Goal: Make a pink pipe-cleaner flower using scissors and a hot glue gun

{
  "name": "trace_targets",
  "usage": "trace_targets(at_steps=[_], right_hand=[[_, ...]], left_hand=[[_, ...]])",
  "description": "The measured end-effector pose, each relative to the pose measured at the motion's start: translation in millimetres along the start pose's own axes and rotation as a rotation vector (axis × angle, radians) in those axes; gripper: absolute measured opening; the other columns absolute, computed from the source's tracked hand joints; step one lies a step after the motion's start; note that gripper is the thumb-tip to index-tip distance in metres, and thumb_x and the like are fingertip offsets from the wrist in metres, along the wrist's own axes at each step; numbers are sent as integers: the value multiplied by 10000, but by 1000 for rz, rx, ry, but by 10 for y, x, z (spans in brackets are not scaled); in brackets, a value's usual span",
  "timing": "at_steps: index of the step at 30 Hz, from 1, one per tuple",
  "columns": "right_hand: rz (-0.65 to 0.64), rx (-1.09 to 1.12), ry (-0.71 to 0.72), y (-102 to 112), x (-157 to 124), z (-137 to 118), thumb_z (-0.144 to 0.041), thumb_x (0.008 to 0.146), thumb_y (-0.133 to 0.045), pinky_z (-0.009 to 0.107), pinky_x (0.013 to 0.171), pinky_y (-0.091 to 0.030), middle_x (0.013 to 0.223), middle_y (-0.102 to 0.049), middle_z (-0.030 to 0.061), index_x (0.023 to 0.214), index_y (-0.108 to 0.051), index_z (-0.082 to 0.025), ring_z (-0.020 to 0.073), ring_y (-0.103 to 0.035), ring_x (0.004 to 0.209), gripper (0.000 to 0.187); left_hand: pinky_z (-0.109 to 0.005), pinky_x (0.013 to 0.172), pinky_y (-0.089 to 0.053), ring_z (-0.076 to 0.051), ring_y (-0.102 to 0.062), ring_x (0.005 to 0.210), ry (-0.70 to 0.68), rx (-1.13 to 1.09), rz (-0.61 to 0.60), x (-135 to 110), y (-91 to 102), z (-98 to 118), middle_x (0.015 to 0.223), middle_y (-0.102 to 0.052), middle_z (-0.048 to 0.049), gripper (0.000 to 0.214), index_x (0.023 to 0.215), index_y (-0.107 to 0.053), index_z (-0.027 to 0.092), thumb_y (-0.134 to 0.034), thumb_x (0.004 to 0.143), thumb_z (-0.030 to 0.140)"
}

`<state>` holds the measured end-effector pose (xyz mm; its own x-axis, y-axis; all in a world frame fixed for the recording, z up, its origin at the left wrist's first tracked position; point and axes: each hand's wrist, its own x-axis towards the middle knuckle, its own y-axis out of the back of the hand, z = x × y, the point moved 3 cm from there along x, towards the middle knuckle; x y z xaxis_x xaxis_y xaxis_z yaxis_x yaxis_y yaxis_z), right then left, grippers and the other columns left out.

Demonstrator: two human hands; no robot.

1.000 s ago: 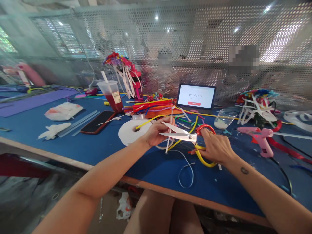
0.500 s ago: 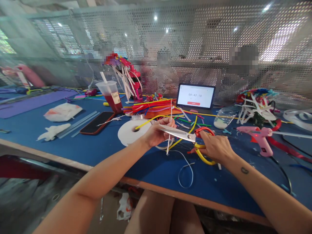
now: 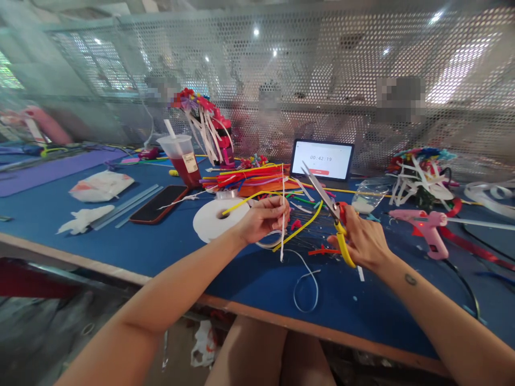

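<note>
My left hand (image 3: 263,218) pinches a thin white ribbon (image 3: 282,241) that runs upright through the fingertips, its ends showing above and below. In my right hand (image 3: 365,237) is a pair of scissors (image 3: 328,202) with one red and one yellow handle, blades tipped up and left, apart from the ribbon. A white ribbon spool (image 3: 207,222) lies flat behind my left forearm. Between the hands, a yellow pipe cleaner (image 3: 300,231) and a red pipe cleaner (image 3: 323,251) rest on the blue table (image 3: 257,287).
A pink glue gun (image 3: 432,230) with its cord lies at right. Behind are a bundle of pipe cleaners (image 3: 249,178), a tablet (image 3: 319,159) showing a timer and a drink cup (image 3: 183,161). A phone (image 3: 159,205) lies at left. Perforated metal (image 3: 322,69) closes the back.
The scissors have swung away from the ribbon to the right, their blades turning upward. My left hand stays nearly in place with the ribbon.
</note>
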<state>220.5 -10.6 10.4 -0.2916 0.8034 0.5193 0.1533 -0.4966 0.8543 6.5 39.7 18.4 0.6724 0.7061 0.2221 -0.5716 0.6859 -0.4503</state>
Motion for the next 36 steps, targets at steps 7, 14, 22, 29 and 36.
trace_targets(at_steps=[7,14,22,29,36], right_hand=[[-59,-103,-65,-56,15,31,-615,755,-377,240,488,-128,641,-559,24,974,-403,-170,163,-479,443,496],[-163,-134,-41,-71,27,-42,-578,748,-443,246,494,-144,778,-628,82,1019,-413,-143,228,-594,583,514],[-173,-208,-26,-61,31,-85,-586,745,-454,257,495,-158,788,-644,105,1064,-436,-118,260,-623,653,567],[-189,-292,-62,-29,40,-54,-621,790,-372,263,482,-139,784,-659,112,1027,-465,-136,256,-633,648,547],[-175,-365,-54,-5,45,-12,-702,807,-259,256,468,-114,650,-654,98,1039,-512,-142,247,-629,583,657]], left_hand=[[-201,431,-267,-41,-381,395,-4,24,-57,-14,-36,8,510,-493,31,199,664,-520,133,-694,709,219],[-218,469,-275,-46,-392,424,34,79,-125,-57,-97,-5,519,-495,22,185,669,-551,126,-663,754,246],[-244,484,-266,-64,-389,459,65,160,-134,-75,-107,-11,517,-474,9,280,590,-531,127,-671,745,313],[-219,453,-239,-63,-408,477,55,256,-95,-74,-71,-5,505,-481,8,316,590,-545,114,-700,713,360],[-225,469,-287,-46,-408,453,43,350,-74,-67,-63,47,521,-506,14,302,602,-545,114,-683,734,348]])
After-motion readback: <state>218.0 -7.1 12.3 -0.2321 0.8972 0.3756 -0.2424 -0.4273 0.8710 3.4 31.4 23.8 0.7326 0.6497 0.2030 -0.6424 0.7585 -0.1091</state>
